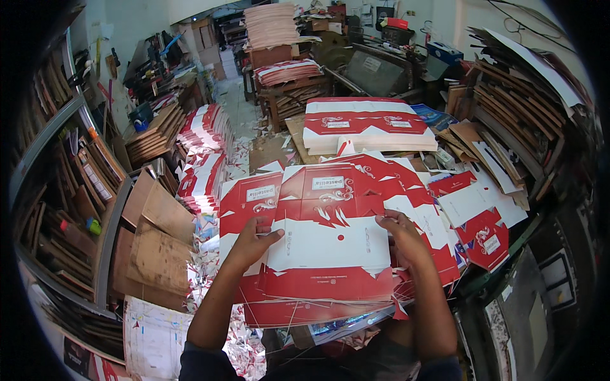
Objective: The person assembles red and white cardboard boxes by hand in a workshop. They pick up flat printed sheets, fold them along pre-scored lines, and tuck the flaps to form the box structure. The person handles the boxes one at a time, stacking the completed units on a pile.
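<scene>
A flat die-cut cardboard box blank [324,251], red and white with swirl prints, lies in front of me on a pile of similar blanks. My left hand [253,242] is at its left edge, thumb on top and fingers curled beside it. At the opposite edge my right hand [405,236] grips the sheet, thumb over the printed face and the other fingers partly hidden. More blanks [251,197] fan out under and to the left of it. To the right, overlapping blanks [486,241] lie askew, and a torn red scrap [400,311] hangs near the front edge.
A neat stack of red and white sheets [368,127] stands beyond the pile. Bundled blanks [206,127] line the left, above scattered trimmings [248,355]. Wooden boards [162,257] lean beside a metal rack [108,247]. Wooden die boards [518,105] are stacked at right, near machinery [375,70].
</scene>
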The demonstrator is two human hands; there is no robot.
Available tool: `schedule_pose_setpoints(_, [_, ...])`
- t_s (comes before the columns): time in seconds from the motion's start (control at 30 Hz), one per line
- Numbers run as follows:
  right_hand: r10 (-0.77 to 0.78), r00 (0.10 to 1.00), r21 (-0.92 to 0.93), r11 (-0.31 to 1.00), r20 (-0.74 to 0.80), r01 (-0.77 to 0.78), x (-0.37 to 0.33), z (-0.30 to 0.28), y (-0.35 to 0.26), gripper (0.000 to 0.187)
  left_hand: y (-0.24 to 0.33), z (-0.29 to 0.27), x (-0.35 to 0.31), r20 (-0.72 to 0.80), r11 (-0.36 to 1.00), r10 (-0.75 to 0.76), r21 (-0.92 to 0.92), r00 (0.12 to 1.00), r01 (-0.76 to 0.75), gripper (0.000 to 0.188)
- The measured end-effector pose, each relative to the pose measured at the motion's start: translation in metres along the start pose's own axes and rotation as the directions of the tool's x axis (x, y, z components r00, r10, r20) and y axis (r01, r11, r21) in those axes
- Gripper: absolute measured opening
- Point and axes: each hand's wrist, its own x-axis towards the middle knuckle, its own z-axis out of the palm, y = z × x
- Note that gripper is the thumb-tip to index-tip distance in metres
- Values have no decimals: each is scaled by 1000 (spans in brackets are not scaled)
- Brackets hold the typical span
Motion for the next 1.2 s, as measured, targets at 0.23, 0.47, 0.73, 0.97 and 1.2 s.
schedule_pose_setpoints(0.23, [-391,914,9,920,108,393,0,21,7,68,-15,-2,0,-7,997,36,-73,999,-36,82])
schedule_pose_setpoints(0.47, [-638,746,29,763,193,645,-41,28,-17,61,-4,-2,-6,-8,890,154,-433,988,-142,66])
schedule_pose_setpoints(0.73, [-778,603,151,627,175,764,-60,26,-60,72,55,-6,-67,-367,681,530,-353,764,-642,58])
schedule_pose_setpoints(0.97, [-807,571,-37,573,151,819,-28,24,-50,86,65,-23,-46,-266,717,584,-273,767,-641,68])
schedule_pose_setpoints(1.2, [-707,696,-3,701,123,713,-15,40,-24,99,46,20,-41,-340,686,514,-389,788,-615,59])
